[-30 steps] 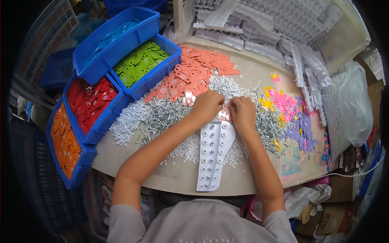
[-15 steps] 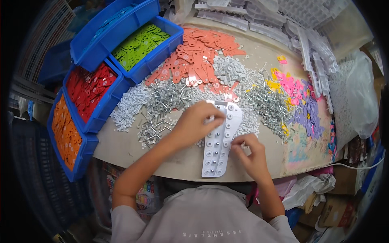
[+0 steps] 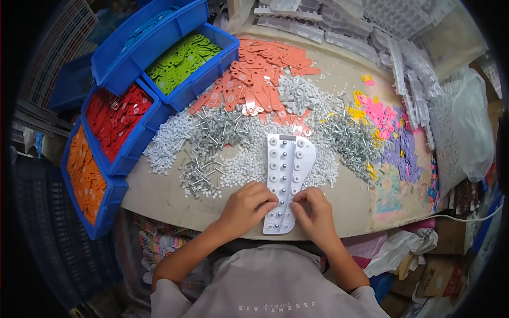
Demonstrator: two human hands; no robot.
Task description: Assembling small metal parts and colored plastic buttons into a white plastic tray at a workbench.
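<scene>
Both hands had come back to the near end of the white plastic tray [image 3: 286, 180], which lay lengthwise on the table [image 3: 159, 196] near its near edge. The left hand [image 3: 249, 204] pinched the tray's left rim and the right hand [image 3: 314, 209] curled its fingers on the right rim, both grasping it. 0.5 s before, the left hand was reaching over the tray's middle; 1 s before, both worked at its far end. Its 2 rows of pockets looked filled with small pins. Loose metal pins [image 3: 212, 159] and white caps [image 3: 249, 164] lay just beyond.
</scene>
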